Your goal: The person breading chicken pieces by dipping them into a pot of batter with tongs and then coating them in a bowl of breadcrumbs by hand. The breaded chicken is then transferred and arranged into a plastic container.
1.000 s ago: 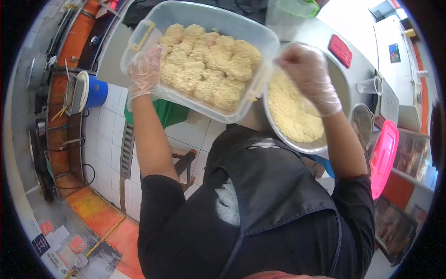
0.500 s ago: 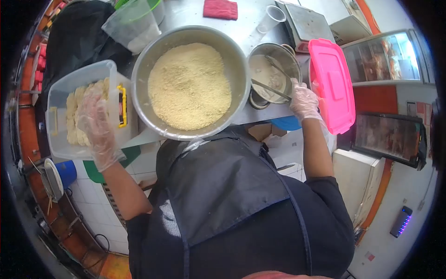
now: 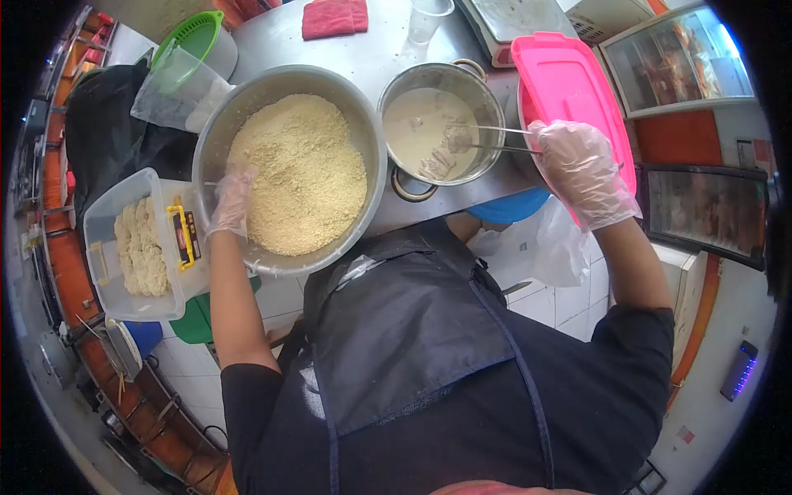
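Observation:
My right hand, in a clear plastic glove, is closed around metal tongs. Their tips reach over the steel pot and pinch a batter-coated piece at the surface of the whitish liquid. Inside the left wall of the big metal bowl, my gloved left hand rests with fingers stretched against the pale yellow crumbs. The fingertips are partly hidden there. Left of the bowl, crumb-coated pieces lie in a clear plastic bin with yellow latches.
A pink lid leans over a container right of the pot. Behind stand a scale, a clear cup and a folded red cloth. A clear plastic container and a green basket stand back left.
My left hand has moved from the bin of coated pieces into the crumb bowl. My right hand has lifted and drawn right with the tongs, which now grip a piece. The view has shifted.

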Motion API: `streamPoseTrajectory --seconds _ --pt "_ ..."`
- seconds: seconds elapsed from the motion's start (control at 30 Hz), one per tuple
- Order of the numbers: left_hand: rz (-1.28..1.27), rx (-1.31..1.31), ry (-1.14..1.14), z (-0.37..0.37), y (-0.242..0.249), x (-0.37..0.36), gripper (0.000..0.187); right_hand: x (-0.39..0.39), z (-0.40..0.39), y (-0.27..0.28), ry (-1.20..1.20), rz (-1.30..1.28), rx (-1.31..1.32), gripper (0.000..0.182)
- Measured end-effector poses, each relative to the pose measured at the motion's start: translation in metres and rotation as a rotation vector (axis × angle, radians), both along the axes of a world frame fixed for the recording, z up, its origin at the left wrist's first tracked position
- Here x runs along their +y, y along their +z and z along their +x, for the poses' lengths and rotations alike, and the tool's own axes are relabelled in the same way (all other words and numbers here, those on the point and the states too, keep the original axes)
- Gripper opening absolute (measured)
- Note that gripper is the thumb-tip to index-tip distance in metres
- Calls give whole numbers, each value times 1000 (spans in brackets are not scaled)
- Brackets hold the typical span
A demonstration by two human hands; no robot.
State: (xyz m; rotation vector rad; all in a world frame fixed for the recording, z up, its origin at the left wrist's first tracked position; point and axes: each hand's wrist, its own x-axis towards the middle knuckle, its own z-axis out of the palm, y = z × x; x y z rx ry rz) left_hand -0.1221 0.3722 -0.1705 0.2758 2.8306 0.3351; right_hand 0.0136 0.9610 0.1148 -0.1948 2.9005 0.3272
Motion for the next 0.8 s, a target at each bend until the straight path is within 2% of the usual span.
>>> streamPoseTrajectory --seconds 0.07,0.1,0.13,0.17,0.2,0.37,0.5,0.53,0.57,0.6,0.63,0.7,0.73,0.8 --pt "33 -301 259 10 37 42 49 -10 -3 -19 57 335 80 13" --pt "26 -305 255 10 12 29 49 -13 -5 -28 53 330 76 13" --pt "28 -36 34 13 -36 3 49 -15 -7 -37 111 319 100 14" --pt "31 231 -188 16 -61 -12 51 -14 -10 -43 170 308 125 16" --pt "25 225 -189 23 -58 -10 51 -11 -11 -46 170 301 120 16" --pt "231 -303 79 92 -7 27 71 16 -14 -38 117 102 98 17" --pt "418 -275 116 116 -22 29 70 27 -5 -28 6 -86 84 23" --pt "331 -351 213 113 30 63 70 29 -5 -23 17 -87 83 23" --pt "243 -429 309 112 66 88 70 30 -4 -19 -66 -207 10 27" --pt "245 -429 319 114 76 95 70 32 -4 -15 -149 -326 -65 37" --pt "251 -431 329 115 83 100 70 33 -4 -11 -139 -326 -69 37" --pt "259 -428 344 117 82 99 70 37 -3 -6 -318 -559 -199 41" --pt "286 -404 312 119 72 95 69 42 -3 -10 -313 -560 -200 41" --pt "312 -381 278 123 42 81 68 50 -2 -21 -308 -740 -187 42"
